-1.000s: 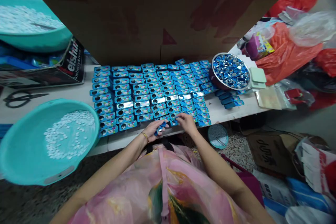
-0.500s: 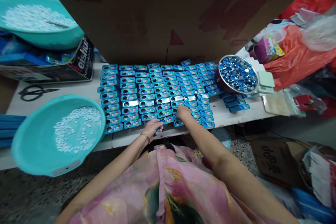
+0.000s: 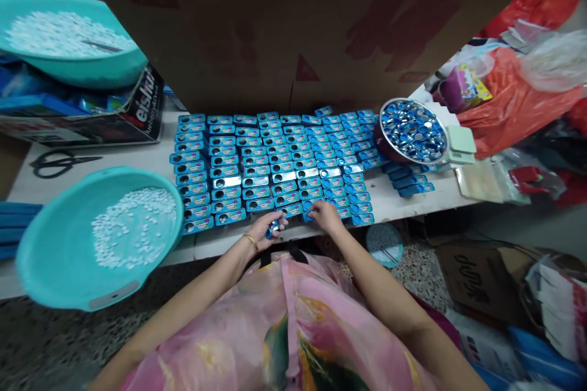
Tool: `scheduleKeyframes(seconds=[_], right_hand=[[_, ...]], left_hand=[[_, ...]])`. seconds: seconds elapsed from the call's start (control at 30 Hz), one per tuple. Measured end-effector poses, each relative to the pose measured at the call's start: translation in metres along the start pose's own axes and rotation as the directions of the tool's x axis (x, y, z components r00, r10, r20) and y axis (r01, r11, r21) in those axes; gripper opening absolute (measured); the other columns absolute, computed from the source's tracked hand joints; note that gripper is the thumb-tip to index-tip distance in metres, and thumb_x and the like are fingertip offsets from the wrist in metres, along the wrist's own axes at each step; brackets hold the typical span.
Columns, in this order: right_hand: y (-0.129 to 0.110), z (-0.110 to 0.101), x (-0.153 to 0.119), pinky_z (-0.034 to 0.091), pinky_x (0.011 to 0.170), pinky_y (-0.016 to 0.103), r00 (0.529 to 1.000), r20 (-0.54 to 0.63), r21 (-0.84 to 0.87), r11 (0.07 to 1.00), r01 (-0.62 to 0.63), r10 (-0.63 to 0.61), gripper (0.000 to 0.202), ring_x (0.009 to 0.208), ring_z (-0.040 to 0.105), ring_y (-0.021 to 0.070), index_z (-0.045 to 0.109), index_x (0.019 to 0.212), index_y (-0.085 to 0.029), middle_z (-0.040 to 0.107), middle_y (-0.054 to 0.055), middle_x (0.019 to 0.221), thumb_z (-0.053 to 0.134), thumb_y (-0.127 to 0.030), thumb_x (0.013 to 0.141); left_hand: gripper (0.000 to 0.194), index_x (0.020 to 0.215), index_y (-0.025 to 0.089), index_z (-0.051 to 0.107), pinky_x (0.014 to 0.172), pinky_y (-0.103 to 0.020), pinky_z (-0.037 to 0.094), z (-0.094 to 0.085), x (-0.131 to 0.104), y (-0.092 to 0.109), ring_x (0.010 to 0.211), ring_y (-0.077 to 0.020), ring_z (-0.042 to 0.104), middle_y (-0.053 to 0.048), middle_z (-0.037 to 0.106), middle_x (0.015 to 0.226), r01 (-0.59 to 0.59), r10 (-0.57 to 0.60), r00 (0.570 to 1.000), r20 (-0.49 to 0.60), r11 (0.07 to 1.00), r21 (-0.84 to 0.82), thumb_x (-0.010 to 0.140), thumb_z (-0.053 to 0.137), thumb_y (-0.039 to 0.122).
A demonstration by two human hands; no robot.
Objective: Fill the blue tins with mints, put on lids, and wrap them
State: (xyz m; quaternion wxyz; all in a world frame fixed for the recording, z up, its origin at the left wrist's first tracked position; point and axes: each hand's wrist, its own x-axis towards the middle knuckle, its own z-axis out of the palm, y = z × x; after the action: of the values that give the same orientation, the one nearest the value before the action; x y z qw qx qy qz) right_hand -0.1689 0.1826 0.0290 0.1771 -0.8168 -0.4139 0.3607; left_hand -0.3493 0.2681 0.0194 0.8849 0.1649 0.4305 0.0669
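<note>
Cupping caps [image 3: 272, 230] in our left hand [image 3: 262, 229], we should steady our right hand [image 3: 326, 215], its grip unclear, over the tins [image 3: 287, 198].

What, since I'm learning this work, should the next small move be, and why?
Probably the right hand should seat a cap in the front blue case by its fingertips: the left hand holds loose blue and silver caps, and cases farther left show dark round openings while those farther right show blue rounds. Whether the right hand holds a cap is hidden.
</note>
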Motion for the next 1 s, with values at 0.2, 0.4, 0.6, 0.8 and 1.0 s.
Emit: scheduleKeyframes(seconds=[0.2,0.4,0.6,0.8,1.0], right_hand=[[-0.008,0.000,0.013,0.041,0.069,0.030,0.995,0.015,-0.516,0.853,-0.076,0.097,0.035,0.087,0.058,0.0243,0.054,0.102,-0.016,0.062,0.013,0.091,0.060,-0.030,0.070],[-0.014,-0.004,0.015,0.039,0.070,0.029,0.989,0.016,-0.529,0.841,-0.117,0.148,0.044,0.088,0.057,0.0228,0.052,0.106,-0.017,0.061,0.012,0.094,0.065,-0.034,0.067],[-0.032,0.012,-0.006,0.039,0.072,0.023,0.923,0.102,-0.045,0.925,0.378,-0.372,0.030,0.084,0.055,0.0142,0.061,0.096,-0.024,0.060,0.002,0.090,0.065,-0.036,0.068],[-0.040,0.037,-0.011,0.040,0.070,0.023,0.879,0.189,0.348,0.867,0.358,-0.438,0.014,0.076,0.054,0.0120,0.066,0.080,-0.019,0.061,0.001,0.078,0.062,-0.029,0.070],[-0.036,0.037,-0.009,0.042,0.065,0.024,0.966,0.122,0.497,0.857,0.139,-0.228,0.018,0.067,0.055,0.0114,0.061,0.074,-0.015,0.060,0.000,0.071,0.057,-0.032,0.071]], left_hand=[[0.020,0.089,0.010,0.057,0.036,-0.011,0.034,-0.006,-0.004,0.007,0.060,-0.0082,0.054,-0.008,0.059,0.079,0.041,-0.029,0.995,0.098,0.991,-0.128,0.071,0.059,0.018],[0.026,0.096,0.011,0.056,0.035,-0.011,0.032,0.001,-0.011,0.006,0.059,-0.0073,0.053,-0.009,0.059,0.086,-0.040,0.044,0.988,0.145,0.999,-0.033,0.071,0.059,0.015],[0.032,0.102,0.013,0.054,0.033,-0.012,0.027,-0.006,-0.015,0.000,0.049,-0.0058,0.050,-0.006,0.058,0.074,-0.082,0.073,0.987,0.146,0.995,0.052,0.072,0.061,0.022],[0.032,0.097,0.014,0.056,0.031,-0.010,0.024,-0.014,-0.022,-0.002,0.048,-0.0054,0.050,-0.002,0.053,0.065,-0.001,-0.016,0.981,0.194,0.996,0.089,0.071,0.063,0.029],[0.029,0.097,0.012,0.056,0.032,-0.010,0.027,-0.027,-0.019,-0.001,0.051,-0.0059,0.052,-0.008,0.059,0.076,-0.031,0.029,0.991,0.133,0.999,0.018,0.072,0.062,0.025]])
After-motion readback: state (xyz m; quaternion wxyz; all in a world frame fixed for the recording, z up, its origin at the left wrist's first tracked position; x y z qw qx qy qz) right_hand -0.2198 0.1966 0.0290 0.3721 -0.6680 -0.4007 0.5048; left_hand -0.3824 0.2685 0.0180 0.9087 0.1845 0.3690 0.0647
